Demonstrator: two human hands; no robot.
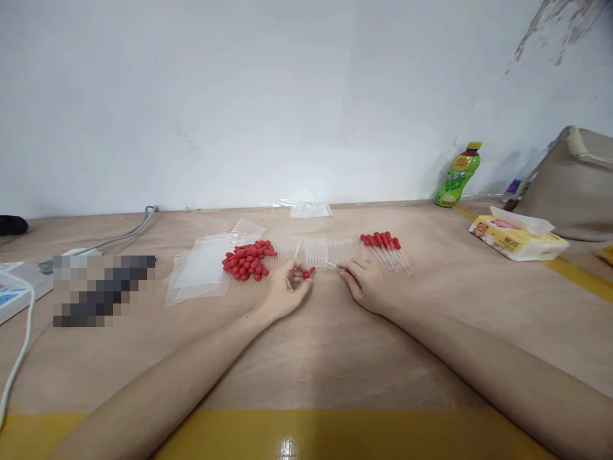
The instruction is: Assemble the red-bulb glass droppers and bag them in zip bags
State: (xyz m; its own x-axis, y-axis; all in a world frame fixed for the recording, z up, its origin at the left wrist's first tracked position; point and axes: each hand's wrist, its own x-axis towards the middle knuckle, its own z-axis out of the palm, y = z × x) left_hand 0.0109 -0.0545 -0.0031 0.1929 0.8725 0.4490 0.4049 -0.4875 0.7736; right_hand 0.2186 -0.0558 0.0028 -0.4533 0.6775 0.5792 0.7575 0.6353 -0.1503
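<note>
Tabletop (268, 364) bears red bulbs (246, 260), clear tubes (317, 251), tissue (523, 220) protruding from a box (520, 245).

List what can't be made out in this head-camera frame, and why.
All in the head view:
- Near end of the clear tube: hidden by the right hand.
- Count of piled red bulbs: they overlap.
- Pixelated patch at left: contents obscured by mosaic.
- Beige bag: cut off by the right edge.

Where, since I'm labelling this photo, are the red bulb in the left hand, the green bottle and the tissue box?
Red bulb (307, 275): head view, on its rounded end.
Green bottle (457, 177): head view, on its label.
Tissue box (516, 243): head view, on its long front side.
</note>
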